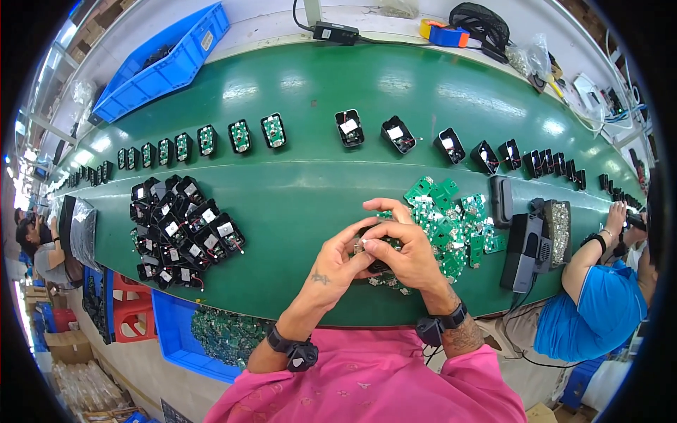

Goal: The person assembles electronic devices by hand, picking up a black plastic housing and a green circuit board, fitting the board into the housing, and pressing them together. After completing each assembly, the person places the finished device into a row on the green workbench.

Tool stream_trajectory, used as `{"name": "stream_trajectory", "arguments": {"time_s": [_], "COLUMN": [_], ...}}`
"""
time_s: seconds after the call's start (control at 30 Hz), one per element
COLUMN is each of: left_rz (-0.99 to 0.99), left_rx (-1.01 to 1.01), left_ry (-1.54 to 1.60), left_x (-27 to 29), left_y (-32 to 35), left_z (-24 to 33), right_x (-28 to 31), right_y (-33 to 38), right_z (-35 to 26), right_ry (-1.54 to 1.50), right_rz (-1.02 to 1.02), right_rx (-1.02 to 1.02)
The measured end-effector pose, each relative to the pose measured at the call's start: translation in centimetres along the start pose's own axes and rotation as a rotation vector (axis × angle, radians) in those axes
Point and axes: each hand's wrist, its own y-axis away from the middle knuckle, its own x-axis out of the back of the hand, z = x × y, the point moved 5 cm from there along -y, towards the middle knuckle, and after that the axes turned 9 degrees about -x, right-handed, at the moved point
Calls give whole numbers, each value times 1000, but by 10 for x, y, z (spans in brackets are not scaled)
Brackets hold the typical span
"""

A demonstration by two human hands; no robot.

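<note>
My left hand (334, 271) is closed around a black plastic housing (379, 267), mostly hidden by the fingers. Over it bends my right hand (410, 257), its thumb and index finger pinched at a tiny white piece, perhaps a connector, too small to make out. Just right of my hands lies a heap of green circuit boards (444, 229). Off to the left is a pile of black housings (173, 233) with white parts and thin wires inside. Across the bench stands a line of housings, those on the left with green boards in them (273, 131), those on the right showing white blocks (348, 127).
A blue crate (159, 67) sits at the far left of the green bench (282, 190). Below its front edge is a blue bin (176, 338) of circuit boards. On the right are a black-grey device (522, 250) and a person in blue (592, 303).
</note>
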Motion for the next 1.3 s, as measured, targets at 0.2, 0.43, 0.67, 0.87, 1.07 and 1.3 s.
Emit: {"name": "stream_trajectory", "arguments": {"time_s": [0.2,0.43,0.67,0.87,1.07,1.3], "left_rz": [223,345,250,137,114,189], "left_rx": [-443,-629,-623,-639,-604,-629], "left_ry": [-340,-666,-675,-874,-1117,-1173], "left_x": [4,-1,0,0,-9,-9], "left_y": [11,23,23,27,33,32], "left_z": [20,40,40,50,62,54], "right_x": [-6,-12,-9,-9,-13,-17], "right_y": [12,12,12,13,12,12], "right_z": [-20,-24,-23,-22,-24,-21], "right_ry": [268,256,168,140,218,215], "right_rz": [261,245,120,56,43,48], "right_rx": [227,328,239,154,259,170]}}
